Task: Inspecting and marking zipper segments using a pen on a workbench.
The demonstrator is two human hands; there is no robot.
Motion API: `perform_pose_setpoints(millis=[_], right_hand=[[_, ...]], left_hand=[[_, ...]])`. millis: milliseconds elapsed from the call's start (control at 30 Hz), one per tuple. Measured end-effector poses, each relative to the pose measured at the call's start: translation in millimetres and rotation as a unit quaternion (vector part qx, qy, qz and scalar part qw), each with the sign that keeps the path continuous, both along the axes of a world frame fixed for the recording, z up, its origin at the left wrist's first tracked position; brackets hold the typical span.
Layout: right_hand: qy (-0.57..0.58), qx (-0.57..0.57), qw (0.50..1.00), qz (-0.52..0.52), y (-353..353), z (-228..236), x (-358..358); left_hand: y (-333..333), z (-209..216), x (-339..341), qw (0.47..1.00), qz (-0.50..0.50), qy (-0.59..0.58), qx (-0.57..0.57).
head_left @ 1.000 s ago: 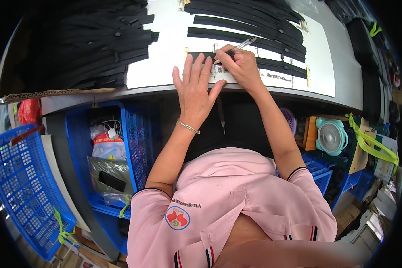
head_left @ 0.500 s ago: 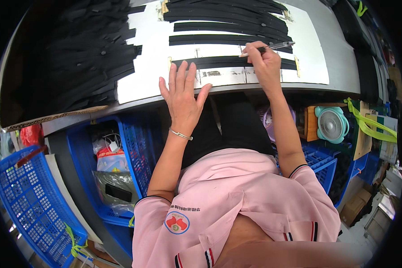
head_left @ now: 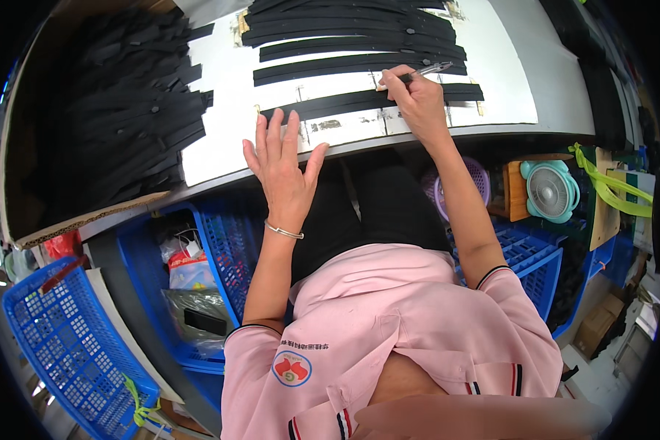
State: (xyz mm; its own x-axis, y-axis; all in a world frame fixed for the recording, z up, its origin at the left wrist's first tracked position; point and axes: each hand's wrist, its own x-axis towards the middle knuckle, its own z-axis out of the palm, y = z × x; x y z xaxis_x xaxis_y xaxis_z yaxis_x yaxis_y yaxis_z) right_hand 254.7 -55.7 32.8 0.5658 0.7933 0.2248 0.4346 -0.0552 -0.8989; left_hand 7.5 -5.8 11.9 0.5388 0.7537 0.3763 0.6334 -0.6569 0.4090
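Observation:
A single black fabric strip (head_left: pixel 330 104) lies crosswise on a white board (head_left: pixel 506 103) bearing dark tick marks and smudges. My left hand (head_left: pixel 284 172) rests at the strip's left end, fingers spread, with the fingertips touching it. In my right hand (head_left: pixel 422 106) is a pen (head_left: pixel 434 68), gripped between thumb and fingers; its clear end points right and its pale tip meets the strip beside a tick mark. Beyond it, more black strips (head_left: pixel 359 66) are laid out, those farther back overlapping in a pile.
At the left stands a cardboard box (head_left: pixel 95 216) heaped with black strips (head_left: pixel 117 110). Below the table edge are blue plastic baskets (head_left: pixel 81 345), one holding bags and a phone (head_left: pixel 205 322). A turquoise fan (head_left: pixel 551 192) and a purple basket (head_left: pixel 477 180) sit at the right.
The whole view has shifted slightly, so the table appears farther left. Both hands keep about the same places on the strip, and the pen stays near the same tick mark.

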Motion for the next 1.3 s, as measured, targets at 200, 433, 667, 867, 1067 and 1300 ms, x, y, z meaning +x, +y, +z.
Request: perform_pose_setpoints(millis=[200, 433, 667, 867, 1067, 1300], right_hand=[[-0.033, -0.010, 0.999, 0.003, 0.9, -2.4, 1.2], [-0.027, 0.026, 0.999, 0.003, -0.2, -4.1, 0.9], [0.004, 0.030, 0.998, 0.048, -5.1, -4.4, 3.8], [-0.043, 0.031, 0.997, 0.052, -3.9, -18.0, 9.0], [0.136, 0.074, 0.986, 0.067, -23.9, 8.1, 13.1], [0.085, 0.032, 0.994, -0.056, -53.7, 9.1, 88.3]], left_hand=[[-3.6, 17.4, 50.9, 0.987, -0.086, -0.137, 0.017], [6.2, 6.5, 99.3, 0.983, -0.077, -0.168, -0.018], [4.8, 4.1, 102.5, 0.983, -0.066, -0.174, -0.012], [4.1, 4.0, 104.1, 0.979, -0.082, -0.185, -0.018], [5.9, 4.5, 99.1, 0.984, -0.078, -0.161, -0.024], [5.0, 6.4, 99.6, 0.984, -0.081, -0.158, -0.016]])
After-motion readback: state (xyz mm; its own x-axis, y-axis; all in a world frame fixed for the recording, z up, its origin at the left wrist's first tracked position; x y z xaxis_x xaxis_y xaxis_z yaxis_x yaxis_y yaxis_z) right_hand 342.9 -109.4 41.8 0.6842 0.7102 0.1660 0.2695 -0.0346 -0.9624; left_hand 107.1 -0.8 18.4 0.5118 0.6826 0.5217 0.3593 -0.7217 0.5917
